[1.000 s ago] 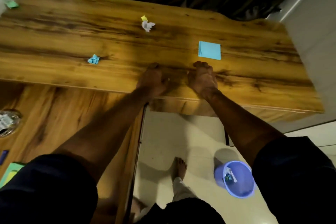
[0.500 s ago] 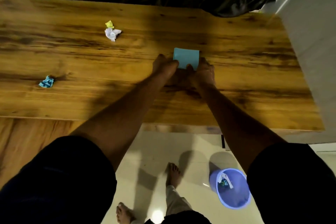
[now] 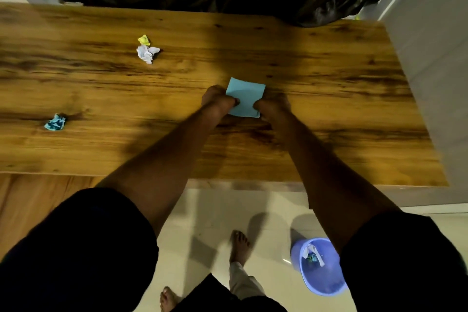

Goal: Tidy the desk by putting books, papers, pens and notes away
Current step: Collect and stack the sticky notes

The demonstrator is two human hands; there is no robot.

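One blue note (image 3: 244,95) is at the middle of the table (image 3: 329,109), pinched at its near edge by both hands, the left hand (image 3: 217,102) and the right hand (image 3: 272,106), probably to lift or crumple it. Three paper balls lie to the left: a yellow ball (image 3: 143,39) just beside a white ball (image 3: 147,53) farther off, and a teal ball (image 3: 55,122) nearer. One bucket (image 3: 326,278) on the floor, near right, likely takes the scraps
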